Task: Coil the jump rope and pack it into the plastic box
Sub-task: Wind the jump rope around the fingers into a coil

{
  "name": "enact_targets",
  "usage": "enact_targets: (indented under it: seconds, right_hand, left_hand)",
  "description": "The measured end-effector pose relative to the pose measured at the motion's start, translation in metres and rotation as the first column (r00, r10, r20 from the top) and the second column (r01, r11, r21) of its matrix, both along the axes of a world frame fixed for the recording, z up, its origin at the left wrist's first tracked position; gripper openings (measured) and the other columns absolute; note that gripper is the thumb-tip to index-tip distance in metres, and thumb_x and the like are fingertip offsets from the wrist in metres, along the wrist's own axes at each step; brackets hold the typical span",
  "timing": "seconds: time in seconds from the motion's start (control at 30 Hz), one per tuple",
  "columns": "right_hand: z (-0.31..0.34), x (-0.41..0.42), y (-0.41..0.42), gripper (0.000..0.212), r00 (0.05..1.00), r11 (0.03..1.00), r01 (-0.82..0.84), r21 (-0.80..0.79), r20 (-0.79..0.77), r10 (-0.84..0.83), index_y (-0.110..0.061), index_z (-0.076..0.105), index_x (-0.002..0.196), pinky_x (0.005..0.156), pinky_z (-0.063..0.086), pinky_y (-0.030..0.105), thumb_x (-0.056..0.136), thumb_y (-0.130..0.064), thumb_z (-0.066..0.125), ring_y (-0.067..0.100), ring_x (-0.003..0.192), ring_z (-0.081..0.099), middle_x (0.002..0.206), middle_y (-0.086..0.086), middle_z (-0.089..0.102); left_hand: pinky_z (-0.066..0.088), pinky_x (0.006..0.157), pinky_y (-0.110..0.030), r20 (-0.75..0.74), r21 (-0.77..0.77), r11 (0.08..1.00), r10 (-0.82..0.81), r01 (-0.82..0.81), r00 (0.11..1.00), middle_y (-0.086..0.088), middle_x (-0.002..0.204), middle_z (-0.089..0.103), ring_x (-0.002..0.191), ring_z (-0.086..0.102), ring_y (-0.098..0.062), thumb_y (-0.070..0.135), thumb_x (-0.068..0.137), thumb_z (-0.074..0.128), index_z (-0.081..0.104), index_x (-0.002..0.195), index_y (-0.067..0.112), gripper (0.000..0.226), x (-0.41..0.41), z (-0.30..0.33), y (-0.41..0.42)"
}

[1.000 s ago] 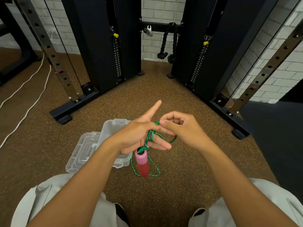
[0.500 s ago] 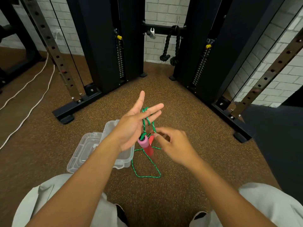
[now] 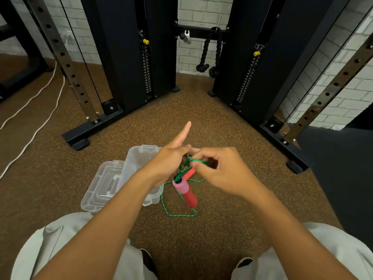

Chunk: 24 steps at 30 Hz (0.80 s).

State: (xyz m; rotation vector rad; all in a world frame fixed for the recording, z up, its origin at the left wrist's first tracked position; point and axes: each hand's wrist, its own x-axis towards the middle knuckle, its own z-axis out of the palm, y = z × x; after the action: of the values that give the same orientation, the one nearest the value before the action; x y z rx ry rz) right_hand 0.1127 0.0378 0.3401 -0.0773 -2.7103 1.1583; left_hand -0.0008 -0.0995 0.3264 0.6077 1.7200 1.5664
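A green jump rope [image 3: 177, 211] is wound in several turns around the fingers of my left hand [image 3: 169, 164], whose index finger points forward. One pink-and-red handle [image 3: 186, 191] hangs below that hand; a second red handle [image 3: 189, 173] shows just behind it. My right hand [image 3: 220, 170] pinches a strand of the rope next to the left fingers. A loose loop of rope trails on the brown floor. The clear plastic box [image 3: 139, 158] stands open on the floor under my left wrist, its lid [image 3: 101, 184] lying to its left.
Black weight-stack towers [image 3: 129, 57] and perforated steel uprights [image 3: 60, 57] stand ahead and to both sides, their black feet [image 3: 80, 143] on the floor. A white cord [image 3: 36, 110] runs along the left. My knees in light trousers [image 3: 60, 249] are at the bottom.
My right hand has risen from near the handles to the left fingers, carrying a strand of rope. The left middle finger has curled in, leaving only the index finger extended.
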Motion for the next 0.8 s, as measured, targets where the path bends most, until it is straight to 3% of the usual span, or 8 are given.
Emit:
enact_targets:
  seconds: [0.07,0.13,0.2,0.3,0.53,0.67,0.73,0.8]
  right_hand:
    - [0.004,0.0,0.006,0.011,0.999,0.998,0.039,-0.044,-0.027,-0.04,-0.021,0.079,0.085,0.053,0.037,0.01,0.094,-0.019,0.072,0.001,0.051,0.051,0.078,-0.007,0.077]
    - [0.003,-0.001,0.011,0.007,0.996,0.997,0.069,-0.043,-0.05,-0.072,-0.024,0.078,0.086,0.055,0.039,0.012,0.092,-0.024,0.075,0.001,0.056,0.053,0.075,-0.01,0.074]
    - [0.0,-0.003,0.017,0.004,0.991,0.993,0.105,-0.051,-0.073,-0.109,-0.026,0.077,0.086,0.059,0.042,0.016,0.089,-0.029,0.078,0.003,0.063,0.055,0.079,-0.009,0.072]
    - [-0.006,-0.005,0.026,0.004,0.989,0.973,0.104,-0.205,-0.079,-0.123,-0.02,0.078,0.089,0.07,0.053,0.037,0.09,-0.024,0.078,0.017,0.073,0.066,0.083,-0.001,0.075]
    - [-0.02,-0.011,0.03,0.013,0.982,0.893,0.143,-0.427,-0.049,-0.181,-0.005,0.078,0.104,0.069,0.054,0.019,0.096,-0.004,0.068,0.002,0.077,0.068,0.093,0.006,0.079]
    - [-0.036,-0.012,0.016,0.024,0.981,0.925,0.195,-0.325,0.052,-0.189,-0.019,0.079,0.107,0.065,0.055,0.019,0.102,-0.008,0.059,-0.001,0.068,0.07,0.079,-0.011,0.077]
    - [-0.043,-0.013,0.007,0.026,0.976,0.944,0.218,-0.249,0.079,-0.204,-0.026,0.076,0.119,0.071,0.062,0.028,0.102,-0.014,0.06,0.009,0.072,0.075,0.081,-0.011,0.079]
    - [-0.045,-0.012,-0.003,0.032,0.973,0.968,0.22,-0.125,0.103,-0.208,-0.024,0.068,0.134,0.076,0.064,0.035,0.103,-0.021,0.059,0.018,0.071,0.076,0.09,-0.007,0.08]
  left_hand:
    - [0.023,0.12,-0.027,-0.035,-0.01,0.999,-0.031,0.031,0.999,0.022,0.156,0.033,0.147,0.029,-0.002,0.011,0.111,0.036,0.023,0.156,0.055,0.064,0.002,0.003,0.0]
    - [0.034,0.107,-0.015,-0.033,-0.005,0.996,-0.085,0.085,0.996,0.032,0.145,0.041,0.137,0.051,-0.004,0.013,0.112,0.036,0.024,0.158,0.051,0.061,0.005,0.005,0.0]
    - [0.053,0.084,-0.015,0.056,0.028,0.989,-0.149,0.147,0.987,0.006,0.119,0.077,0.093,0.078,-0.015,0.013,0.112,0.033,0.027,0.159,0.043,0.056,0.01,0.006,-0.001]
    - [0.057,0.063,-0.026,0.214,0.136,0.978,-0.182,0.156,0.96,-0.022,0.089,0.076,0.067,0.076,-0.025,0.015,0.113,0.028,0.03,0.16,0.03,0.05,0.01,0.01,-0.002]
    - [0.062,0.088,-0.038,0.291,0.283,0.955,-0.172,0.087,0.941,-0.019,0.109,0.078,0.089,0.079,-0.025,0.009,0.108,0.038,0.025,0.162,0.029,0.059,0.003,0.011,-0.005]
    - [0.056,0.096,-0.042,0.289,0.326,0.945,-0.081,-0.018,0.954,-0.015,0.126,0.074,0.116,0.073,-0.025,0.008,0.109,0.035,0.025,0.161,0.031,0.058,0.002,0.012,-0.003]
    - [0.059,0.09,-0.038,0.303,0.335,0.939,-0.024,-0.083,0.953,-0.014,0.13,0.072,0.125,0.067,-0.025,0.008,0.109,0.035,0.023,0.162,0.03,0.059,0.001,0.012,-0.003]
    - [0.056,0.098,-0.037,0.29,0.332,0.933,0.04,-0.14,0.956,-0.009,0.133,0.071,0.132,0.062,-0.022,0.009,0.11,0.034,0.019,0.163,0.031,0.059,-0.001,0.012,-0.004]
